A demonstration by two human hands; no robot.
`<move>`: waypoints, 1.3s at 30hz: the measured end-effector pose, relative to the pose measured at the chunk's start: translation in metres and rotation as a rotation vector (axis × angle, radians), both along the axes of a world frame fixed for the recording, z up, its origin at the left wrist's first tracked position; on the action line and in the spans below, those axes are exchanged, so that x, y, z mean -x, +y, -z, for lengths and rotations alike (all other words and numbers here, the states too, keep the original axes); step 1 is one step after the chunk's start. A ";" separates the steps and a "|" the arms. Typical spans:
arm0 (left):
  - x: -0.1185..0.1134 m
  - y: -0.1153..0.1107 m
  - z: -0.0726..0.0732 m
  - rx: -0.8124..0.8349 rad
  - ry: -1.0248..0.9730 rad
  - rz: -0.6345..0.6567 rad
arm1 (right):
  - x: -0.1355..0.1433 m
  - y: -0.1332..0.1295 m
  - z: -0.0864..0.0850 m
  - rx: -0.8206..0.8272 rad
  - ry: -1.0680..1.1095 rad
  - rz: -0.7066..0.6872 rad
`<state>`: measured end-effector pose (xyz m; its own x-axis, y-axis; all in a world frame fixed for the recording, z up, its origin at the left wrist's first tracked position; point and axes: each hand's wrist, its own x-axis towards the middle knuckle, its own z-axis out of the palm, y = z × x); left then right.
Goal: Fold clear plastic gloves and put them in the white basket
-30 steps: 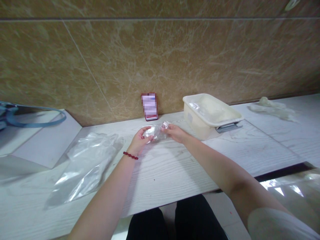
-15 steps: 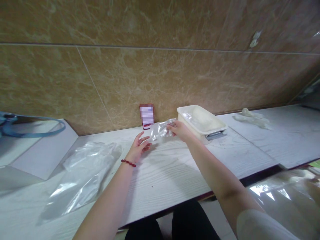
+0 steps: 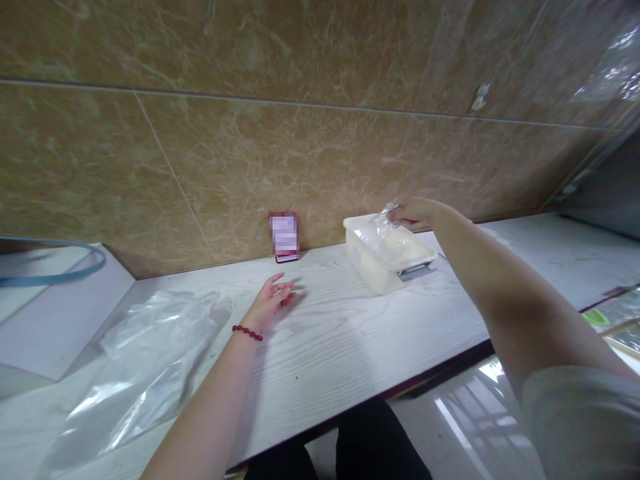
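Over the white plastic bin (image 3: pixel 373 270), my right hand (image 3: pixel 413 211) pinches a small clear plastic bag (image 3: pixel 386 219). The bag hangs at the bin's opening, and what lies beneath it inside is hard to make out. My left hand (image 3: pixel 273 300), with a red bead bracelet at the wrist, rests above the white wood-grain table (image 3: pixel 320 353). Its fingers are apart and hold nothing. Just beyond it, a red-edged card or phone-like object (image 3: pixel 285 237), its face blurred, leans against the wall.
Large clear plastic bags (image 3: pixel 145 360) lie flat on the table to the left. Farther left stands a white box (image 3: pixel 55 320) with a blue strap (image 3: pixel 75 270) over it. A brown marbled wall (image 3: pixel 240 160) closes off the back. The table's front edge runs near my legs.
My right hand has carried the small plastic bag rightward, from beside my left hand to above the bin. My left hand stays near the same spot. The view has turned slightly right.
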<state>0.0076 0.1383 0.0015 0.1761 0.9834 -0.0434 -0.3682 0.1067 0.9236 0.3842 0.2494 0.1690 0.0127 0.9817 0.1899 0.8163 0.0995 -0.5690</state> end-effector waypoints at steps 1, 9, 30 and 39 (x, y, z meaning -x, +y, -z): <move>0.000 0.000 0.000 -0.004 0.005 0.003 | -0.002 0.003 0.005 0.118 -0.010 -0.033; 0.000 0.000 -0.001 0.023 -0.007 0.007 | 0.012 0.018 0.043 0.351 -0.628 0.082; 0.001 0.005 0.004 0.042 0.007 0.031 | 0.017 -0.003 0.015 0.022 -0.684 0.278; 0.000 0.005 0.007 0.043 0.072 -0.031 | 0.106 -0.081 0.025 -0.496 -0.082 0.021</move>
